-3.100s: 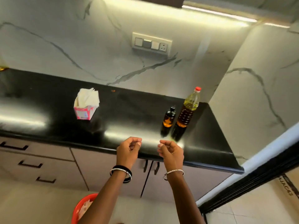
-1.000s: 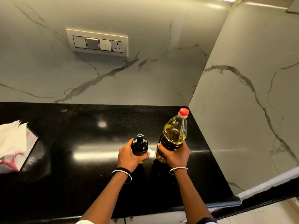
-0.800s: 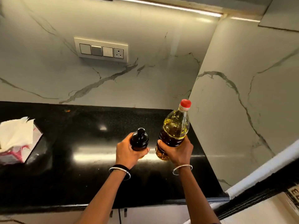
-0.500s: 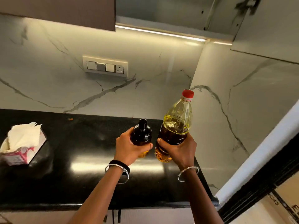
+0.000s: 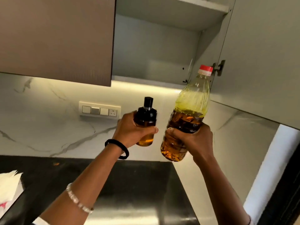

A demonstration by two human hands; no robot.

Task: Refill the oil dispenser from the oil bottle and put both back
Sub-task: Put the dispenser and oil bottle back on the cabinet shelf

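Note:
My left hand point(image 5: 131, 129) grips the small oil dispenser point(image 5: 146, 117), a dark bottle with a black cap and amber oil showing at its base. My right hand point(image 5: 193, 140) grips the large clear oil bottle point(image 5: 188, 111) with a red cap, about half full of amber oil. Both are held upright in the air, side by side, well above the black countertop point(image 5: 129, 184) and just below the open wall cabinet point(image 5: 154, 51).
The cabinet's door point(image 5: 263, 54) stands open to the right; its lower shelf point(image 5: 146, 79) looks bare. A closed brown cabinet door point(image 5: 55, 38) is to the left. A switch panel point(image 5: 99, 110) is on the marble wall. A tissue box point(image 5: 9, 187) sits at the far left of the counter.
Both hands took the dispenser and the bottle off the counter and raised them together toward the open cabinet. The camera tilted upward, bringing the cabinet into view.

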